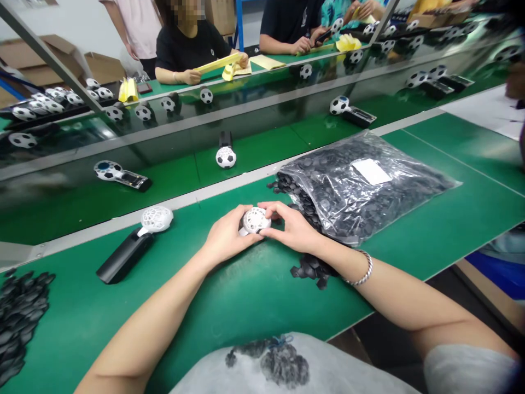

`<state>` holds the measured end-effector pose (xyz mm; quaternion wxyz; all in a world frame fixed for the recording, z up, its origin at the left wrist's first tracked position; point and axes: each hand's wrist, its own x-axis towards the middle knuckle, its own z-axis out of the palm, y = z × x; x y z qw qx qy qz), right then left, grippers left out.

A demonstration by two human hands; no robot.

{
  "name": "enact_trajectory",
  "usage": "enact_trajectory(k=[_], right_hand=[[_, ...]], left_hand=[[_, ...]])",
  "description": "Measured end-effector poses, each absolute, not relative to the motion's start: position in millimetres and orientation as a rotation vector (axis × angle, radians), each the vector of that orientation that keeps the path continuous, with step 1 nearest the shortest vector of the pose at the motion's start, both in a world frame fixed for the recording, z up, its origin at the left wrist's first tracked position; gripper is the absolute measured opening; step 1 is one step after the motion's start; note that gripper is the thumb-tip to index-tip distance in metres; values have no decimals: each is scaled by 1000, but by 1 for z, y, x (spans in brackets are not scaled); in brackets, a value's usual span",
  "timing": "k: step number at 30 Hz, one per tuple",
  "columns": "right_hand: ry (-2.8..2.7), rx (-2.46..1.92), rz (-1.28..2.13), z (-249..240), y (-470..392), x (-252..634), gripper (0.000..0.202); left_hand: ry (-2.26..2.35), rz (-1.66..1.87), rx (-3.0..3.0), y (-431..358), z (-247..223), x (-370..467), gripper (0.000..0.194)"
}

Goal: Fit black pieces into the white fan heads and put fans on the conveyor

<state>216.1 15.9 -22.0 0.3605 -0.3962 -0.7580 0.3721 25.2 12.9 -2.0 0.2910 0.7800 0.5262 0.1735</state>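
Both my hands meet at the middle of the green bench around a white round football-shaped housing (256,219) with an open lattice surface. My left hand (229,235) grips its left side, thumb at the lower edge. On the other side, the thumb and fingers of my right hand (289,227) pinch it; whether they also hold a small piece is hidden. Left of my hands lies a similar unit (156,219) with a white lattice head and black handle. A clear plastic bag (369,186) of small black pieces spills its contents beside my right hand.
Loose black pieces (314,269) lie under my right forearm, and a larger pile (22,312) sits at the far left. Beyond the metal rail, a green conveyor (270,145) carries several football-headed units. People work with yellow sheets (219,63) across the line.
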Motion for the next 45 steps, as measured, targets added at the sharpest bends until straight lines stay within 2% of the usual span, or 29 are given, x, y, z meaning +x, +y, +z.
enact_trajectory(k=[7,10,16,20,26,28,35,40,45], right_hand=[[-1964,-1107,945,-18,20,215,31],[-2010,-1125,930,-16,29,228,27],[-2364,-1362,628,-17,39,247,9],[-2515,-1420,509,-15,33,239,9],[-2722,-1355,66,-21,32,233,21],[-2656,-1329,121,-22,34,235,22],[-2200,-1037,676,-6,23,236,11],[-2273,-827,638,-4,14,226,13],[-2201,-885,725,-10,13,218,4]], left_hand=[[1470,443,2116,10,0,29,54],[1456,416,2163,11,2,27,57],[1456,290,2318,17,3,20,62],[1403,280,2374,20,3,18,67],[1309,268,2388,23,4,12,67],[1297,275,2390,23,4,9,67],[1277,230,2389,21,6,8,65],[1371,257,2361,18,3,14,85],[1408,300,2368,16,0,17,79]])
